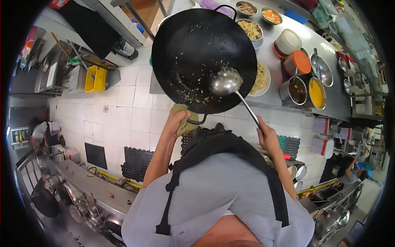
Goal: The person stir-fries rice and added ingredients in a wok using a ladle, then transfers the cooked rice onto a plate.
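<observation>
A large black wok (193, 49) is held tilted in front of me, with bits of chopped food stuck to its inside. My left hand (177, 118) is closed on a folded greenish cloth (182, 123) at the wok's near rim, beside its loop handle (199, 120). My right hand (267, 135) grips the long handle of a metal ladle (226, 82). The ladle's bowl lies over the right part of the wok, its rounded underside facing up. Partly hidden behind the wok's right edge, a white plate (266, 84) carries noodles (260, 78).
The steel counter (284, 22) holds bowls of noodles (250, 29) and cut vegetables (271, 16), sauce pots (293, 91) and an orange-lidded tub (301, 61). A yellow bucket (95, 78) stands on the tiled floor to the left. Stoves are behind me; other people work at both sides.
</observation>
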### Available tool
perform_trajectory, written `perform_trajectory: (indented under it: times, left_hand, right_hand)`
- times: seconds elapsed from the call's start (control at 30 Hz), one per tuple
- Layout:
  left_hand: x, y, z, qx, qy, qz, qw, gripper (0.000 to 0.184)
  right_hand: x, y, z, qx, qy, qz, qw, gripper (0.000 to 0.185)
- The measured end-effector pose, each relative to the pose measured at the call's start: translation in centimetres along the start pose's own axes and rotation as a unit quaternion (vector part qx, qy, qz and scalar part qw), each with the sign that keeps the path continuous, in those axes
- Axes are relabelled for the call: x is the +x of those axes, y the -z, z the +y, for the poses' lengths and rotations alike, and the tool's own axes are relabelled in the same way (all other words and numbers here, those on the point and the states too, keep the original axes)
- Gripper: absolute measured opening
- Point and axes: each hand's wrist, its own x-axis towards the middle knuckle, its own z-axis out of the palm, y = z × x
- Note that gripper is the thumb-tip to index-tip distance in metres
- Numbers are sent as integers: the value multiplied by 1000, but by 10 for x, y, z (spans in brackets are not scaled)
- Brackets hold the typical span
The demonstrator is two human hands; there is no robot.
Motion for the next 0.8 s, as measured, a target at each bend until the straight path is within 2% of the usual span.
perform_trajectory:
  times: [0.07,0.17,0.27,0.37,0.47,0.57,0.7,0.73,0.8]
  left_hand:
    - [-2,-2,1,-4,-2,11,1000,44]
    - [4,-5,1,-9,-5,19,1000,42]
    - [9,-4,0,-9,-4,8,1000,41]
    - [9,0,7,-12,7,19,1000,41]
    - [4,-2,15,-11,4,6,1000,43]
    - [3,-2,17,-11,3,-4,1000,44]
    - [3,-23,16,-23,-7,14,1000,32]
    - [5,-25,13,-7,1,4,1000,37]
    - [7,-19,6,24,17,-12,999,47]
  right_hand:
    - [22,-7,-27,54,39,24,997,65]
    - [35,-14,-42,84,56,5,995,62]
    - [44,-10,-58,102,10,-76,992,62]
    - [39,-14,-39,96,114,-34,988,60]
    - [23,6,31,-55,98,-7,994,62]
    - [23,56,37,-241,-26,-41,969,64]
    - [74,34,-5,-81,94,53,991,66]
    - [87,19,-24,-23,140,81,987,66]
    - [98,1,-55,38,91,23,995,66]
